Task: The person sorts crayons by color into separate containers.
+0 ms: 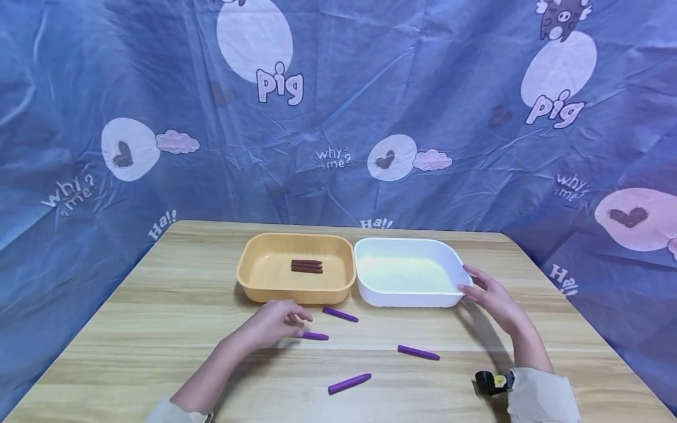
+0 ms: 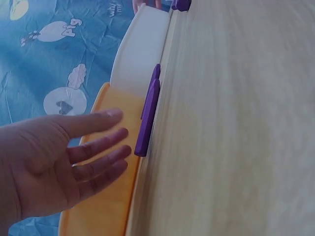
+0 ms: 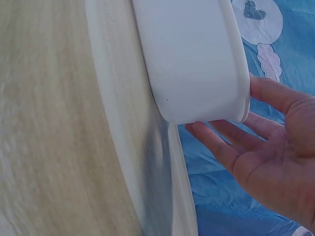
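Note:
My left hand (image 1: 277,325) is over the table, with its fingertips right at one end of a purple crayon (image 1: 316,336). In the left wrist view its fingers are spread and loosely bent, with a small gap to that crayon (image 2: 147,120). A second purple crayon (image 1: 341,315) lies just beyond, close to the yellow-orange tub (image 1: 296,295). Three dark brown crayons (image 1: 307,267) lie side by side inside that tub. At the right end of the white tub (image 1: 407,299), my right hand (image 1: 494,299) touches the wall and rim with extended fingers and thumb.
Both tubs stand side by side at the back of the wooden table (image 1: 158,305). Two more purple crayons lie nearer the front, one at the right (image 1: 418,352) and one in the middle (image 1: 349,383). A blue printed cloth (image 1: 338,117) hangs behind.

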`<state>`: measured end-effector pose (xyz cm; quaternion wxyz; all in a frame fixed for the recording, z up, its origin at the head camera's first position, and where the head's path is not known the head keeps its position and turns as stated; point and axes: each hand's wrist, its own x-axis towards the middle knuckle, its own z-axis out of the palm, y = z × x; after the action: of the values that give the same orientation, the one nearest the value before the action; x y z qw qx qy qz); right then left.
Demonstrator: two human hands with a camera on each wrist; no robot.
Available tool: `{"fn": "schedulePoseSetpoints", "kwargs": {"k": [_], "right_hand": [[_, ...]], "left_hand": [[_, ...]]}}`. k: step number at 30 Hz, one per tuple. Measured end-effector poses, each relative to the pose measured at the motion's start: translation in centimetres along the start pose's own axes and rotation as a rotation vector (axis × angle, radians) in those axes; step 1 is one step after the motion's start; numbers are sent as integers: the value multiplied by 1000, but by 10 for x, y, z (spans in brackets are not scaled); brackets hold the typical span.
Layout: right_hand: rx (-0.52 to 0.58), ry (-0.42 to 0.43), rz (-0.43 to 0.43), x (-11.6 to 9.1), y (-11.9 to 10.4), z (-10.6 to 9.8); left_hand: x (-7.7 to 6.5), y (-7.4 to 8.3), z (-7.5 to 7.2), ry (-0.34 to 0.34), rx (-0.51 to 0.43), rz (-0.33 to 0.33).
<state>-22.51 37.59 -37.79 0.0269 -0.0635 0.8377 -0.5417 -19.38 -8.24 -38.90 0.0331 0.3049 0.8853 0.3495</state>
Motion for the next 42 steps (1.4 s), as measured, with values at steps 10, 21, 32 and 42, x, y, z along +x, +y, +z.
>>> {"fn": "schedulePoseSetpoints", "kwargs": {"k": [10,21,32,42], "right_hand": [[-13,2,4,-1,0,0],[-22,10,6,-1,-1,1],[-10,8,10,-1,-2,1],[-10,5,19,0,0,1]], "left_hand": [[-1,-11,3,-60,29,11],[-3,-14,1,-96,30,79],[-3,-11,0,-149,68,85],[1,-3,-3,-164,62,95]]}}
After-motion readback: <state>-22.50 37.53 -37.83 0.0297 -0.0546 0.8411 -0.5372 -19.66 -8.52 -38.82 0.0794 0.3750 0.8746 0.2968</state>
